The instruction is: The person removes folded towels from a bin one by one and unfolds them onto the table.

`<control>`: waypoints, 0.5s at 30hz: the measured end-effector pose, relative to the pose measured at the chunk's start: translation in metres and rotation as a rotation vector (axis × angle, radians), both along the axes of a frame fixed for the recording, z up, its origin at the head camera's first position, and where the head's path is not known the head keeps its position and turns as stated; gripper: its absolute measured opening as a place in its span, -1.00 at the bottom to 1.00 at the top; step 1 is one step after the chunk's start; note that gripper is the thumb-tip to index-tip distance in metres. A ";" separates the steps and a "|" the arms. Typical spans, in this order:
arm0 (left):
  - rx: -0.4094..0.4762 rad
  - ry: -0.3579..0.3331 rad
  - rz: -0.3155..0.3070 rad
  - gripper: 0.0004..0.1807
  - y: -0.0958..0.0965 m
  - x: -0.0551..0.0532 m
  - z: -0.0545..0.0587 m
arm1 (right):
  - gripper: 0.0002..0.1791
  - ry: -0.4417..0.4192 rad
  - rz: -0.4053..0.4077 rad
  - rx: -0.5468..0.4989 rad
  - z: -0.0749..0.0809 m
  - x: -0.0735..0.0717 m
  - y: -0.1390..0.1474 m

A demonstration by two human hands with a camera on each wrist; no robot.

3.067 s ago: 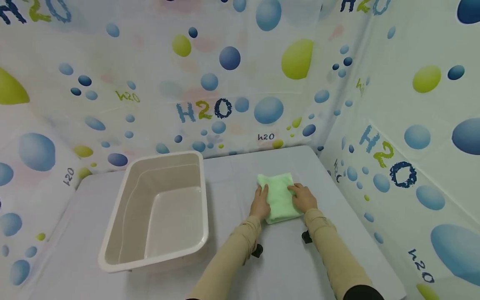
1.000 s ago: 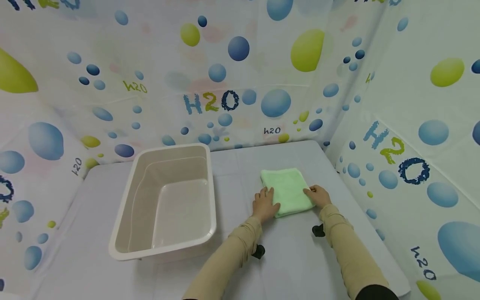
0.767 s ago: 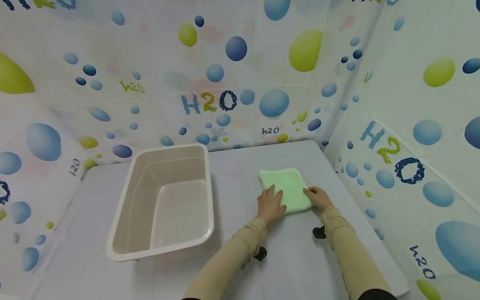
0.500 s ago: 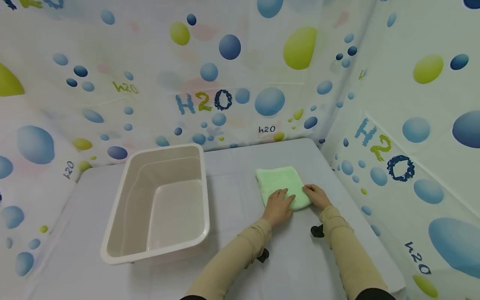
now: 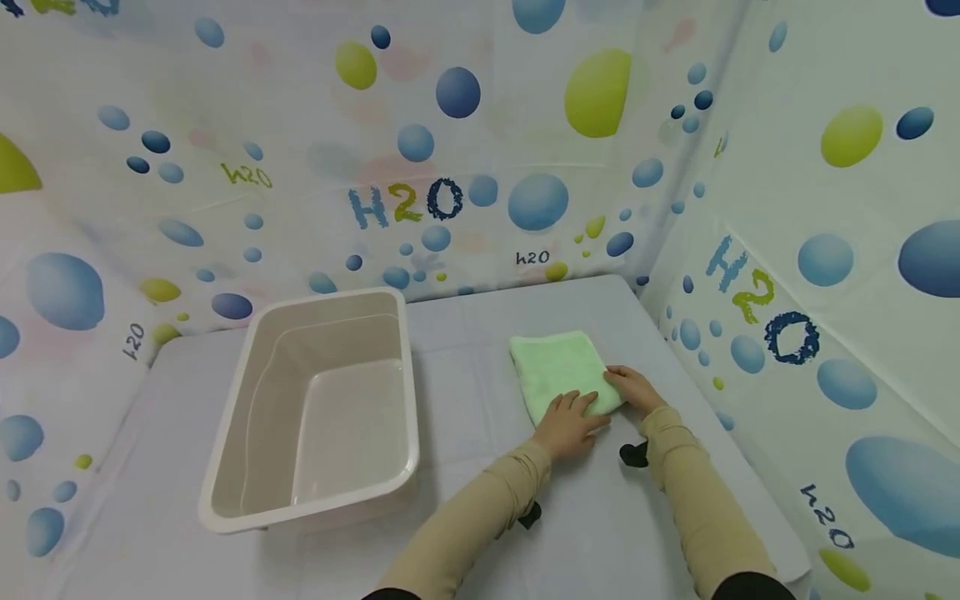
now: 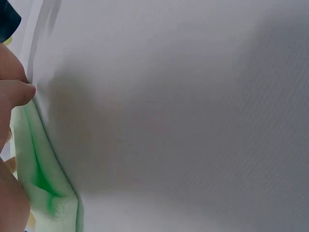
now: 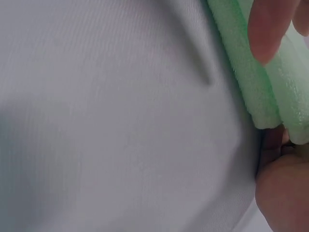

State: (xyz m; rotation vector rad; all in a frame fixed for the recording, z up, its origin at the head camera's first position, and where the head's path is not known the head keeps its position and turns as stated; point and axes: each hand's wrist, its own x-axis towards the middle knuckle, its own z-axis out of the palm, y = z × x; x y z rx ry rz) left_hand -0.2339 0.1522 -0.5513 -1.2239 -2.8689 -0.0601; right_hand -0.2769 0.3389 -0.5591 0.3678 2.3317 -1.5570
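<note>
A light green towel (image 5: 557,364), folded into a pad, lies on the white-covered table. My left hand (image 5: 568,427) rests at its near edge, fingers spread over the cloth. At the right edge, my right hand (image 5: 634,391) pinches the towel by its near-right side. The right wrist view shows two thick folds of the towel (image 7: 241,63), with right-hand fingers tucked at the end of the layers. In the left wrist view the towel (image 6: 41,179) shows a gap between its layers along the near side.
A beige plastic basin (image 5: 411,392) stands on the left half of the table (image 5: 465,533), with nothing visible inside it. Bubble-printed curtains (image 5: 300,125) hang behind the table and along both sides. A dark wrist mount (image 5: 634,454) sits under the right sleeve.
My left hand has slid from the towel's left edge to its near edge, moving right. My right hand has shifted from on top of the towel to its right edge. The towel looks slightly turned.
</note>
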 end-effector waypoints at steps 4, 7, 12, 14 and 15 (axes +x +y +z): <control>-0.043 -0.023 0.022 -0.55 0.000 0.003 -0.001 | -0.32 -0.010 -0.047 -0.117 -0.003 0.001 -0.003; -0.087 -0.024 0.035 -0.53 -0.002 0.006 0.001 | -0.28 -0.023 -0.072 -0.175 -0.004 0.001 -0.004; -0.108 -0.030 0.040 -0.48 -0.008 0.008 0.005 | -0.26 -0.023 -0.054 -0.212 -0.001 0.002 -0.004; -0.067 -0.052 0.041 -0.46 -0.010 0.007 0.006 | -0.27 -0.007 -0.026 -0.216 0.001 0.004 -0.003; -0.035 -0.061 0.041 -0.44 -0.011 0.006 0.007 | -0.29 -0.001 -0.018 -0.223 0.003 0.004 -0.003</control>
